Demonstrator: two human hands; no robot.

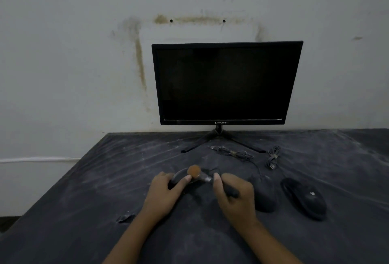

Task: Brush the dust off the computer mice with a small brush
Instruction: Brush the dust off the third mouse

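Observation:
My left hand (166, 192) grips a dark computer mouse (179, 176) on the dusty black table, thumb and fingers curled round its sides. My right hand (235, 196) holds a small brush by its dark handle (230, 191). The brush's orange-brown bristles (194, 171) lie over the top of that mouse. Two more black mice rest to the right: one (264, 195) just beside my right hand, another (305, 198) farther right with a pale logo.
A black monitor (225, 82) on a thin-legged stand sits at the back against the stained wall. Two bundled cables (233, 153) (273, 157) lie in front of it. The table's left edge (63, 181) runs diagonally. A small scrap (126, 218) lies near the left.

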